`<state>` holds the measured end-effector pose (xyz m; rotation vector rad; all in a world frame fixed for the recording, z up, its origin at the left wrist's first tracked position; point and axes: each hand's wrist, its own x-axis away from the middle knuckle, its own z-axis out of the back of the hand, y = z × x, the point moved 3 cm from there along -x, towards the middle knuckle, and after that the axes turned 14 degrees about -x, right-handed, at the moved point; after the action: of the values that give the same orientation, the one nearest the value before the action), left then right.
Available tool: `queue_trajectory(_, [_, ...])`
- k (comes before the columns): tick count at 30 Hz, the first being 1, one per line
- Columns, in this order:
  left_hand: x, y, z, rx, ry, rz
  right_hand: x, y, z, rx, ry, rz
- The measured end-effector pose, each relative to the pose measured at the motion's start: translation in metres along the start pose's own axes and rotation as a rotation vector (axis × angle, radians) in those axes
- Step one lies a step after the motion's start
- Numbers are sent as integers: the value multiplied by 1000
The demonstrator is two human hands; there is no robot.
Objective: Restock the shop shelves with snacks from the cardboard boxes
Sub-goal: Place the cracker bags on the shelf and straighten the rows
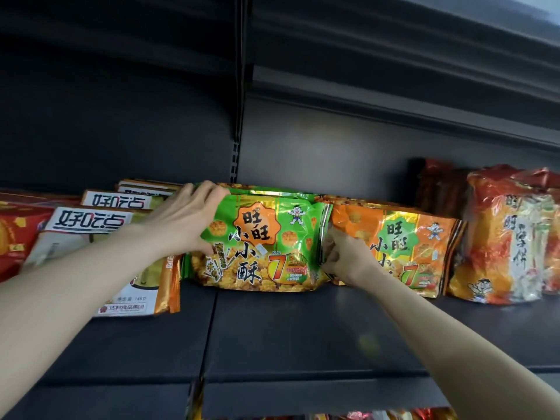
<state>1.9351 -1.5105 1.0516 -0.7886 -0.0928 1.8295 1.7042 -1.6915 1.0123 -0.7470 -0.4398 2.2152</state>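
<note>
1. While both hands work it, the green Wang Wang snack bag (260,237) stands on the dark shelf (303,328), well back from the front lip. It sits between the white biscuit packs (91,221) on the left and the orange Wang Wang bag (409,247) on the right.
2. The left hand (188,219) has its fingers curled over the bag's top-left corner and grips it there.
3. The right hand (348,259) is down low, its fingertips drawn in narrow and pinching the bag's right side seam, right where it meets the orange bag.
4. My call: this is the squaring-up.
   - Keep the 2 grips level so the bag doesn't twist.
   - Seat the bottom edge flat on the shelf.
   - Ease the right seam clear of the orange bag instead of tucking it behind.
   - Let go only once the bag stands by itself.
5. The printed front faces out toward the camera, top seam up and lettering upright, and the bag seems to lean back a touch on more green packs behind it.
6. Its long axis runs left to right along the shelf.
7. Further right, the red-orange cracker bags (509,237) stand apart, untouched.
</note>
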Motion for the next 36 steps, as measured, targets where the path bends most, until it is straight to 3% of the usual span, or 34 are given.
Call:
queue_trajectory(4, [-5,4,-2,22,-12,14,3,6,3,113,9,0])
queue_trajectory(9, [-3,23,-4,-27,72,-26,15,10,32,457,663,172])
queue_trajectory(11, [-2,40,-4,-49,99,-53,13,22,35,538,660,105])
queue_trajectory(15, [-10,54,-10,-96,142,-29,-6,54,28,435,518,-1])
queue_trajectory(20, [-15,56,-7,-98,158,-30,-16,50,47,466,610,126])
queue_trajectory(22, [-23,44,3,-36,134,-24,-21,23,58,343,649,266])
queue_trajectory(23, [-30,33,7,-4,87,-11,-27,5,59,250,588,348])
queue_trajectory(25, [-44,12,11,14,-93,-10,-42,-29,51,134,299,447])
queue_trajectory(27, [-54,-2,9,11,-289,-28,-58,-55,36,161,-49,426])
queue_trajectory(29, [-61,-5,6,35,-379,-36,-73,-68,23,247,-270,369])
queue_trajectory(31, [-65,-1,2,32,-354,-44,-87,-73,15,296,-323,338])
queue_trajectory(36, [-70,-2,-7,11,-201,-22,-91,-77,8,358,-194,349])
